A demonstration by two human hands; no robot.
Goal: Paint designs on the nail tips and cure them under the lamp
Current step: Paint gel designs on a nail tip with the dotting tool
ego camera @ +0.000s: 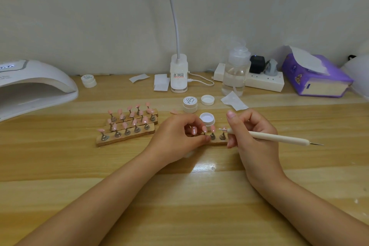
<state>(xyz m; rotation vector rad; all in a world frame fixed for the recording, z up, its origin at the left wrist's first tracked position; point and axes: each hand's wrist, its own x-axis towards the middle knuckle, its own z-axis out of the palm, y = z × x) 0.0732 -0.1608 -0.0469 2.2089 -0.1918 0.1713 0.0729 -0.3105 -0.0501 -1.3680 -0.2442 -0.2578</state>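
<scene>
A wooden strip (218,142) carrying pink nail tips (213,128) on metal stands lies between my hands at the table's middle. My left hand (177,136) grips the strip's left end with curled fingers. In my right hand (252,132) a cream dotting pen (279,138) is held, its metal point near a tip at the strip's right end. An open pot of white gel (207,119) stands just behind the strip. Three more strips with pink tips (127,124) lie to the left. The white curing lamp (34,86) sits at far left.
A closed white pot (190,104) and a loose lid (207,100) stand behind the open pot; another pot (89,80) sits near the lamp. A clip desk lamp (179,74), clear pump bottle (235,72), power strip (265,83), purple tissue pack (317,78) and paper scraps line the back wall.
</scene>
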